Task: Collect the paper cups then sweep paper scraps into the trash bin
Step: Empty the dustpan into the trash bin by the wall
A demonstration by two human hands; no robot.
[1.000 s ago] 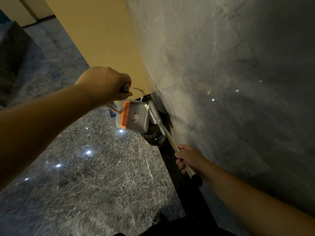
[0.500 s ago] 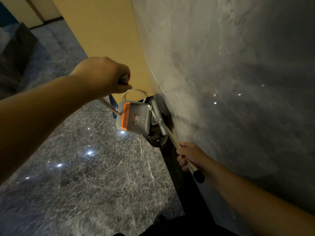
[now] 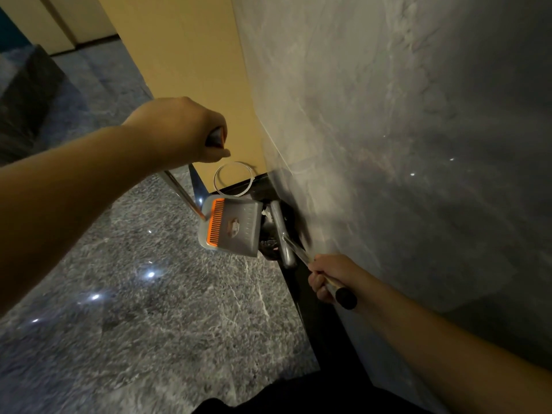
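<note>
Gripping the dustpan handle (image 3: 182, 189) in the left hand (image 3: 182, 130), fist clenched round its dark top end. Gripping the broom handle (image 3: 313, 264) in the right hand (image 3: 331, 276), fingers curled round it just above the black end cap.

Holding the grey dustpan (image 3: 231, 227), orange comb teeth along its near-left side, raised off the marble floor (image 3: 149, 324) and tipped toward the trash bin (image 3: 270, 243). Bin sitting at the floor's edge against the grey marble wall (image 3: 388, 144), near the corner where the yellow wall (image 3: 185, 55) begins; dark liner showing, mostly hidden behind pan and broom head (image 3: 280, 231). Broom head lying across the bin mouth, just beside the pan's lip. Something pale showing at the pan's far edge, possibly scraps; too small to tell. White wire hoop (image 3: 233, 179) resting by the black skirting behind. No paper cups in view.

Judging the step: emptying swept scraps from pan into bin, late in the task. Next move probably calling for a steeper tilt of the pan over the bin mouth, with the broom raking out leftovers. Risk: spilling past the rim, the opening being narrow and crowded.
</note>
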